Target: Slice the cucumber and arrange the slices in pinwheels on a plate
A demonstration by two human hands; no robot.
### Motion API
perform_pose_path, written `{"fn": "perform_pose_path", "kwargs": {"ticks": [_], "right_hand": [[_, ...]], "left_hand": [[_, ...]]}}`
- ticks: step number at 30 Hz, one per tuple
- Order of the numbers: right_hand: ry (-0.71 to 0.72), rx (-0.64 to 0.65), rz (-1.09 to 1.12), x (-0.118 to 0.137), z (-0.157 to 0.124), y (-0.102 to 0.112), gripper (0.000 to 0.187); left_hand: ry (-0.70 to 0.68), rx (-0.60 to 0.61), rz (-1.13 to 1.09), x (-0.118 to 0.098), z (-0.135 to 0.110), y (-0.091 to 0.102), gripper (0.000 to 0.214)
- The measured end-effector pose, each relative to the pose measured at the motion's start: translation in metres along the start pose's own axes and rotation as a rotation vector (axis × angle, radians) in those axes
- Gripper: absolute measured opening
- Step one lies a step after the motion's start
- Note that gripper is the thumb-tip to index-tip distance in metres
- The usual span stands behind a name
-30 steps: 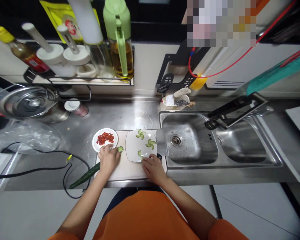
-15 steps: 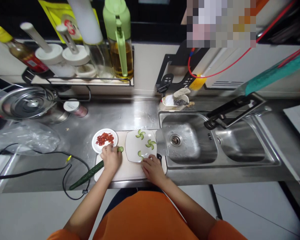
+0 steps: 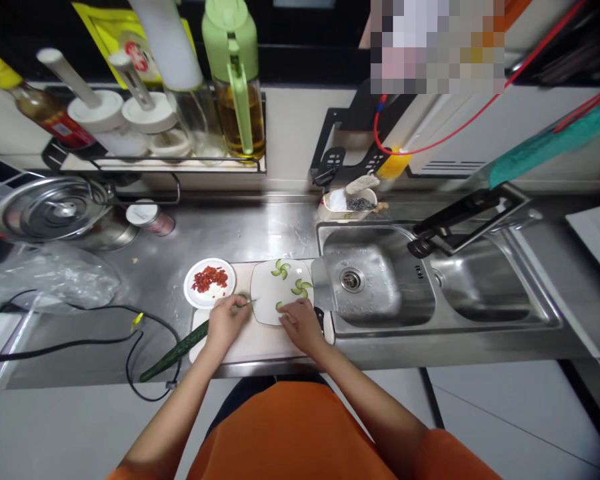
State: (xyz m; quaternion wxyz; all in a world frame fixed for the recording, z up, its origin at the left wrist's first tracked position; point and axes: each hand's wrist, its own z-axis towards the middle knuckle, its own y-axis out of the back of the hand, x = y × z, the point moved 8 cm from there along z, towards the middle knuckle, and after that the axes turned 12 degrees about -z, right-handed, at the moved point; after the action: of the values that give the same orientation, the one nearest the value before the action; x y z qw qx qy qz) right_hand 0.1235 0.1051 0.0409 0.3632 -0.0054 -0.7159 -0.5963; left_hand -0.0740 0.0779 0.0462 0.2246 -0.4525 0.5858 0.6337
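Plate, white, on cutting board: two cucumber pinwheels formed; third apparently only begun, one slice showing. Left hand pinches a thin sliver at the plate's left edge; right hand at the slice, grip unclear.

Around the middle of the view, a double sink is spreading toward three o'clock, and a black tap is leaning over it. At two o'clock a small box is standing against the wall. At eleven, a green-topped oil bottle is standing on a rack. At nine, a lidded pot is sitting behind a crumpled plastic bag; toward eight, a black cable is crossing the metal desk.
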Motion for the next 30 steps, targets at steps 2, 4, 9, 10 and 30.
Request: {"fn": "perform_pose_path", "kwargs": {"ticks": [2, 4, 9, 10, 30], "right_hand": [[-0.047, -0.062, 0.116, -0.001, 0.013, 0.006, 0.020], [-0.103, -0.078, 0.210, -0.004, 0.025, 0.008, 0.019], [-0.265, 0.042, 0.353, -0.020, 0.040, 0.005, 0.008], [-0.279, 0.069, 0.387, -0.022, 0.042, 0.005, 0.009], [-0.138, 0.321, 0.102, -0.038, 0.048, -0.011, 0.010]], "left_hand": [[0.076, 0.073, -0.129, -0.005, 0.000, -0.017, 0.014], [0.158, 0.116, -0.237, -0.007, -0.001, -0.035, 0.018], [0.377, 0.188, -0.629, -0.004, -0.002, -0.070, 0.029], [0.463, 0.197, -0.732, -0.001, -0.004, -0.076, 0.032], [0.618, 0.105, -0.750, 0.019, -0.011, -0.088, 0.025]]}}
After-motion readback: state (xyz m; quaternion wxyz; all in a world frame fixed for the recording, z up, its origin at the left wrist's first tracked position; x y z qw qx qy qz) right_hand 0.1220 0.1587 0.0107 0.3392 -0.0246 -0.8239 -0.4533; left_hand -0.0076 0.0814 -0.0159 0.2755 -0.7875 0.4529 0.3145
